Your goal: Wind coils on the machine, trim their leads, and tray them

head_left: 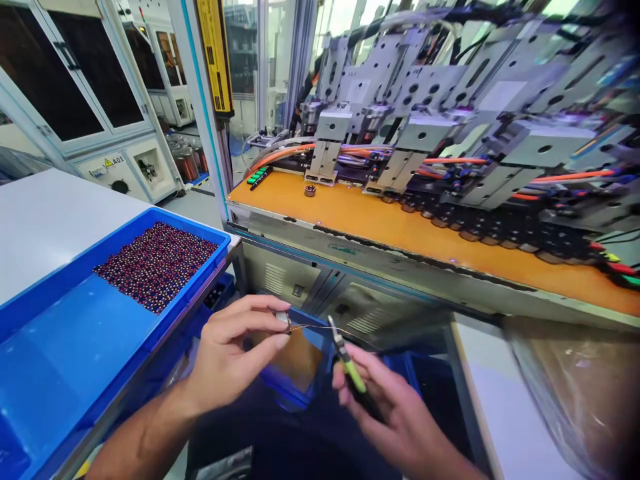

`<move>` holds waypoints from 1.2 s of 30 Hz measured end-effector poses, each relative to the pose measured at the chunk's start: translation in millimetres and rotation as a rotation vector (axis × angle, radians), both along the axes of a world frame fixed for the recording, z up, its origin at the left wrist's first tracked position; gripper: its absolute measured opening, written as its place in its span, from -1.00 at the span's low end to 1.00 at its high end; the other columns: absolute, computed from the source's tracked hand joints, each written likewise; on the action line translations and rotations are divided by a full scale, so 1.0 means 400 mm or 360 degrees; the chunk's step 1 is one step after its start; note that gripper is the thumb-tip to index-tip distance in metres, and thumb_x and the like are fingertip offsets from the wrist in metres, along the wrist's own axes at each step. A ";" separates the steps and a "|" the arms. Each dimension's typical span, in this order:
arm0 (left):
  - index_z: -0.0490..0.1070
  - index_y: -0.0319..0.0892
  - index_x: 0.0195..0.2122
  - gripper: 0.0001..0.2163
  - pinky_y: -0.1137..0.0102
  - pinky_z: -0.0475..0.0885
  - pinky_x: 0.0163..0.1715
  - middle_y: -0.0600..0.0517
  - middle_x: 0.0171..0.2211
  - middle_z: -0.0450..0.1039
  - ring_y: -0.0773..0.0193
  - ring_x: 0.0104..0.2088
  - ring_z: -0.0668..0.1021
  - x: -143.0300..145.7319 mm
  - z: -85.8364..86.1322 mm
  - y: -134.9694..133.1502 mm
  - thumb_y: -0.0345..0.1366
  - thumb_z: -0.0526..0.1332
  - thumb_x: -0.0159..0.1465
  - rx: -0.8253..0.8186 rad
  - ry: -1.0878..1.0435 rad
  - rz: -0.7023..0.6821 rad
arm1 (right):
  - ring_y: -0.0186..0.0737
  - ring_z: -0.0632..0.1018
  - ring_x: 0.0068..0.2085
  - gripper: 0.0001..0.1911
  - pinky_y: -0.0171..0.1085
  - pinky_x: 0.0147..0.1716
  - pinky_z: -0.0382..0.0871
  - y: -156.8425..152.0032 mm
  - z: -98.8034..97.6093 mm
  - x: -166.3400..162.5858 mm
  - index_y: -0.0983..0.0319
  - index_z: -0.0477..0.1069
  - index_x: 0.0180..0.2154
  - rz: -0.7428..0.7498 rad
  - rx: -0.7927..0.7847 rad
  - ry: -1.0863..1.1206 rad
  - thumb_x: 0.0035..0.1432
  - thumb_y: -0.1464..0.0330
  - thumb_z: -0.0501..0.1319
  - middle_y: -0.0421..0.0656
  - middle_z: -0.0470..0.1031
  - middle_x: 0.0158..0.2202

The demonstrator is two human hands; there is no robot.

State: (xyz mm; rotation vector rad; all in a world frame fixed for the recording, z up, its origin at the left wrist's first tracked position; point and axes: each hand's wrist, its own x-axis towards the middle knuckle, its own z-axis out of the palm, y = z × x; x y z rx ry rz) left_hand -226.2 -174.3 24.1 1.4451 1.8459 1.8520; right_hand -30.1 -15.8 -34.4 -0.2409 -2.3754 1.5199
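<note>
My left hand [235, 350] pinches a small round metal part [284, 320] between thumb and fingers. Thin copper wire [313, 327] runs from this part to the right. My right hand [377, 400] is closed round small pliers [354, 375] with yellow-green and black handles, their slim metal jaws pointing up. The wire reaches the jaws and its end shows just beyond them; whether they grip it I cannot tell. Both hands are in mid-air above a blue bin [295, 393] with a brownish inside.
On the left table [35, 207], a blue tray [65, 337] holds many small dark round parts [160, 263]. Ahead, machine heads [333, 140] stand over an orange worktop [360, 213] bearing one loose round part [310, 191]. Plastic wrapping [565, 380] lies on the right-hand surface.
</note>
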 end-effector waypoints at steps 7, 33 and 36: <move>0.57 -0.11 -0.21 -0.74 0.40 0.52 -0.12 -0.02 -0.10 0.57 0.27 -0.12 0.60 0.004 -0.004 0.007 -0.59 0.32 0.14 -0.0020 0.0020 -0.0059 | -0.22 0.50 0.04 -0.17 -0.20 0.12 0.33 -0.069 0.054 -0.001 -0.13 0.20 0.24 0.0283 -0.0900 0.0125 0.05 0.69 0.10 -0.14 0.42 0.06; 0.56 -0.14 -0.20 -0.75 0.34 0.53 -0.12 -0.07 -0.11 0.57 0.21 -0.12 0.61 0.000 -0.022 0.014 -0.59 0.32 0.14 -0.0047 -0.0012 -0.0124 | -0.39 0.43 -0.43 -0.30 -0.43 -0.47 0.37 -0.075 0.061 -0.043 -0.01 0.43 0.10 0.0064 -0.0794 0.0095 -0.01 0.67 0.16 -0.18 0.45 -0.36; 0.56 -0.15 -0.21 -0.77 0.35 0.53 -0.12 -0.08 -0.11 0.56 0.20 -0.11 0.61 0.000 -0.021 0.014 -0.57 0.32 0.15 -0.0060 0.0004 -0.0124 | -0.37 0.45 -0.41 -0.33 -0.41 -0.44 0.39 -0.072 0.064 -0.036 -0.03 0.43 0.10 0.0020 -0.0940 0.0039 0.01 0.64 0.17 -0.17 0.47 -0.33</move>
